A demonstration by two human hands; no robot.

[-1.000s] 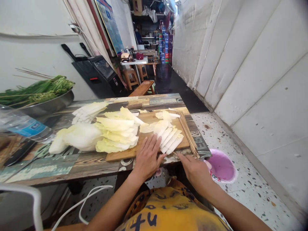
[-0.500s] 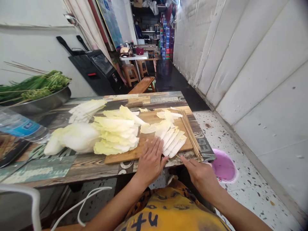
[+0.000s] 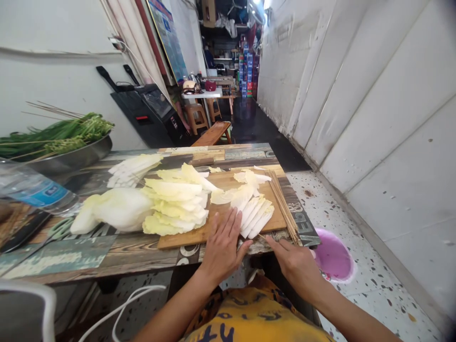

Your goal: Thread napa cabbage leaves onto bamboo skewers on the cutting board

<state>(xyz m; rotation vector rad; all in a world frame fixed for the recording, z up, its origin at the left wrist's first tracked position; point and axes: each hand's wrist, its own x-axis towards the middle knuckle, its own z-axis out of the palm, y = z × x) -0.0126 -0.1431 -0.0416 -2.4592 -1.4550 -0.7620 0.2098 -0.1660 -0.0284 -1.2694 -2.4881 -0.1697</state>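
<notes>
While the fanned white cabbage strips (image 3: 255,216) lie at the near right corner of the wooden cutting board (image 3: 185,235), the left hand (image 3: 223,244) rests flat against their left edge, fingers spread and open, gripping nothing. The right hand (image 3: 294,259) is at the bench (image 3: 107,247) edge just below them, pinching what looks like a thin bamboo skewer (image 3: 262,235) between thumb and forefinger — its tip points toward the strips. To thread well, the left hand should, I judge, press the strips together so they stay aligned, and the skewer should enter level through the thick white ribs, not the frail leafy ends. A bundle of spare skewers (image 3: 283,204) lies along the board's right side, touching it. Further left sit larger cabbage leaves (image 3: 174,202), a whole cabbage piece (image 3: 114,209), a metal bowl of greens (image 3: 64,142) and a plastic bottle (image 3: 32,190) — well apart. A pink bucket (image 3: 333,259) stands on the floor.
</notes>
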